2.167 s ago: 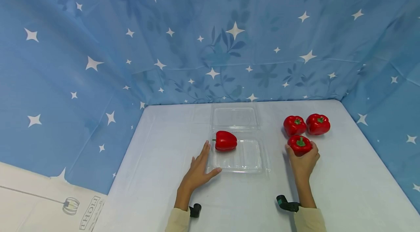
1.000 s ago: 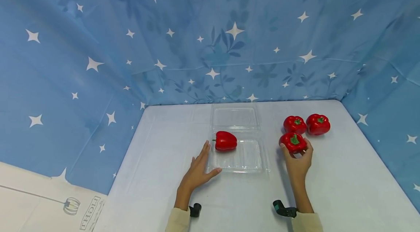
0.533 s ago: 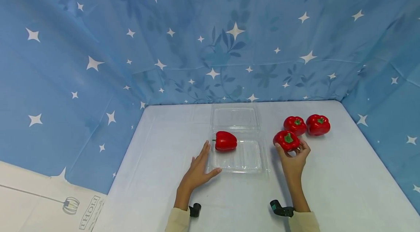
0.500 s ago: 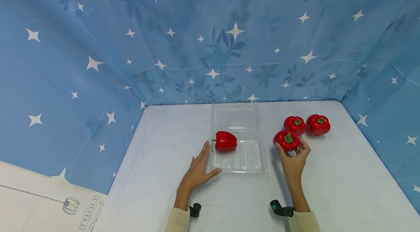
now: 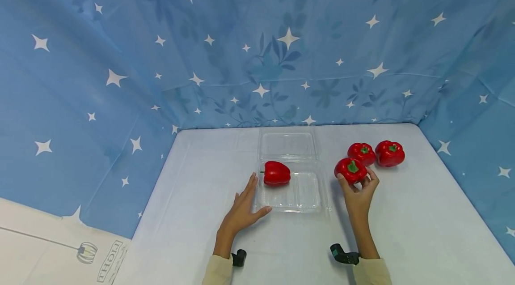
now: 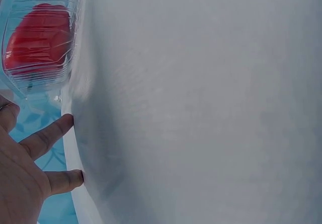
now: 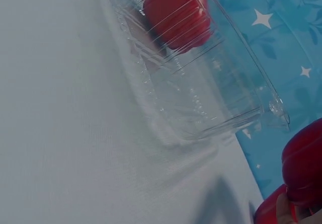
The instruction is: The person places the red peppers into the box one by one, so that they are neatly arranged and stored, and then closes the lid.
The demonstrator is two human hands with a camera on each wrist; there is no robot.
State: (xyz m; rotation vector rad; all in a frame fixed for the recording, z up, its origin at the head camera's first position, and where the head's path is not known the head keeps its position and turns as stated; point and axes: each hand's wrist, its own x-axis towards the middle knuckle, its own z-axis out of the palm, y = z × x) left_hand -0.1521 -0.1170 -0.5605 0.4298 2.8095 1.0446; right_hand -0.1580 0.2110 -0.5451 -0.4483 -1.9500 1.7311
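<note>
In the head view a red bell pepper with a green stem (image 5: 350, 170) is pinched between the thumb and fingers of my right hand (image 5: 359, 197). It overlaps one of two other red peppers behind it. My left hand (image 5: 240, 213) lies with fingers spread, fingertips at the left side of a clear plastic clamshell container (image 5: 306, 191). Inside the container's left part another red pepper (image 5: 276, 173) lies on its side, stem to the left. The left wrist view shows that pepper (image 6: 39, 40) through the clear wall. The held pepper (image 7: 304, 163) shows at the right wrist view's lower right edge.
Two red peppers, a nearer one (image 5: 360, 152) and one to its right (image 5: 390, 153), sit on the white table (image 5: 426, 213). The container's lid (image 5: 287, 144) is folded back toward the blue star-patterned curtain (image 5: 241, 43).
My right hand has moved left and slightly away from me with the pepper, away from its spot before the two others. The left hand and container have stayed put.
</note>
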